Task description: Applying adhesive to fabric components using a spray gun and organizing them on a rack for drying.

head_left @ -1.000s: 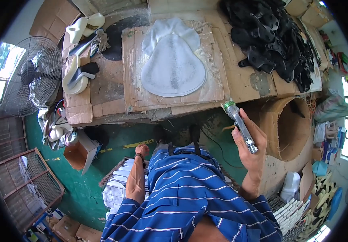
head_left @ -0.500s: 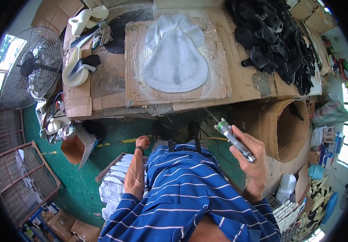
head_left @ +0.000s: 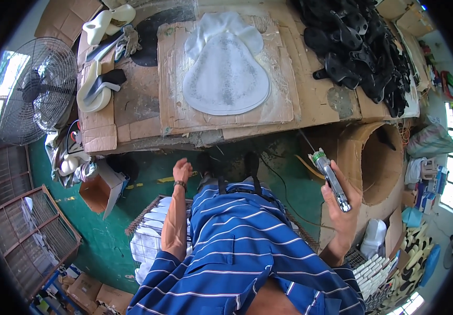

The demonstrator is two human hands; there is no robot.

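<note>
My right hand point(head_left: 344, 210) is wrapped round a metal spray gun point(head_left: 332, 177) with a green collar, held off the front right of the table. A thin straight line runs from the gun's front end toward the table edge. My left hand point(head_left: 183, 170) hangs in front of the table, its fingers loosely curled with nothing visible in them. On a cardboard sheet point(head_left: 171, 100) on the table lies a pale, rounded pad point(head_left: 226, 76) with grey speckles. Crumpled white fabric point(head_left: 224, 34) extends from the pad's far, narrower end.
Black moulded parts point(head_left: 347, 68) are piled at the table's right. White curved pieces point(head_left: 92, 97) and a grey glove point(head_left: 128, 42) lie at its left. A fan point(head_left: 35, 92) stands left. A cardboard drum point(head_left: 368, 165) lies below the right edge. A wire basket of white pieces point(head_left: 150, 233) stands beside my left forearm.
My right hand has moved right and slightly down with the spray gun, away from my body. My left hand has risen slightly toward the table. The pad has stayed on its cardboard.
</note>
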